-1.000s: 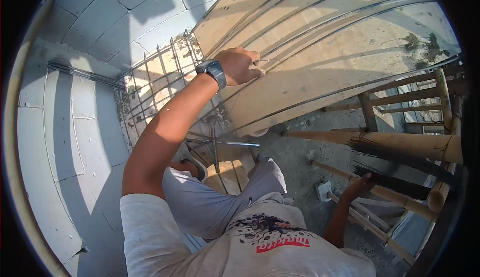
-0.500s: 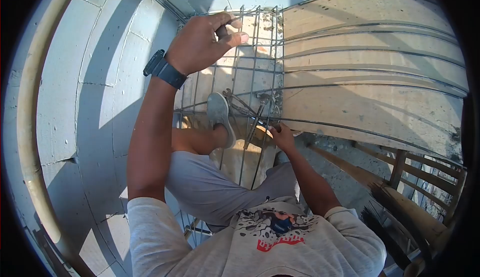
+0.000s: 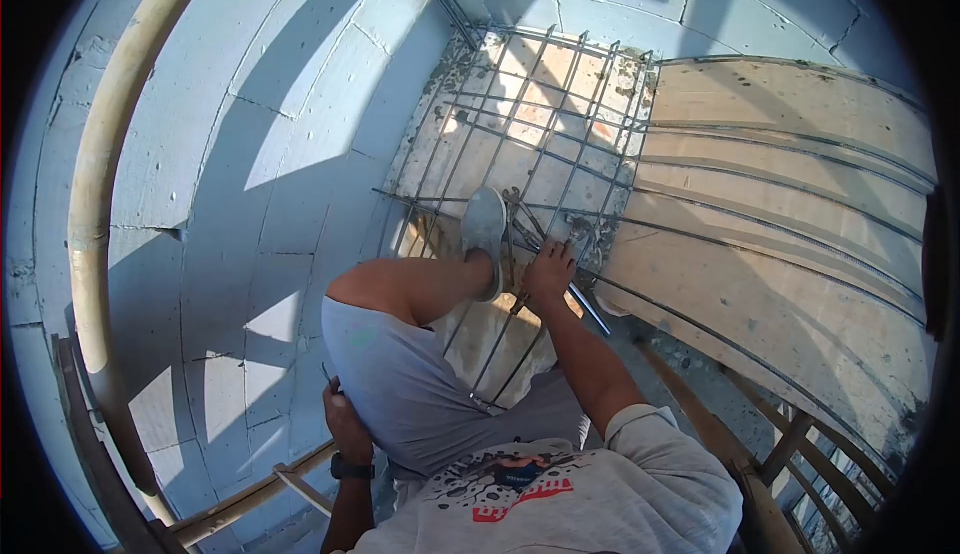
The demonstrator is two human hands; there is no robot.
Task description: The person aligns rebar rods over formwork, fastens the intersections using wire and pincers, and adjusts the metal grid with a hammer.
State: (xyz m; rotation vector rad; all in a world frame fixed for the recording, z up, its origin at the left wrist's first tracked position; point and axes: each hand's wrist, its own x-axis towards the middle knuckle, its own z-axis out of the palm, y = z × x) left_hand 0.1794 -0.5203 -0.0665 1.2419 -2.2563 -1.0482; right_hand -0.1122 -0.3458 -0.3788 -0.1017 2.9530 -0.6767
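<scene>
My right hand [image 3: 549, 272] reaches down to the steel bar grid [image 3: 575, 165], its fingers curled over a cluster of metal tools. What it grips is partly hidden. Rusty pincers [image 3: 513, 212] lie just beyond it, beside my shoe [image 3: 484, 216]. A shiny metal bar [image 3: 589, 310] juts out below that hand. My left hand [image 3: 345, 424], with a dark watch at the wrist, is low beside my bent knee. Its fingers are closed, and a thin dark piece sticks up from the fingertips.
Grey block walls [image 3: 330, 184] rise at the left and top. Long steel bars run over plywood [image 3: 720, 254] at the right. A bamboo pole [image 3: 92, 194] stands at the far left. Timber framing [image 3: 785, 444] is at the lower right.
The view has turned. My left hand has drawn back from over the bars to beside my knee. My right hand has left the dark bristly bundle at the right and come to the tools.
</scene>
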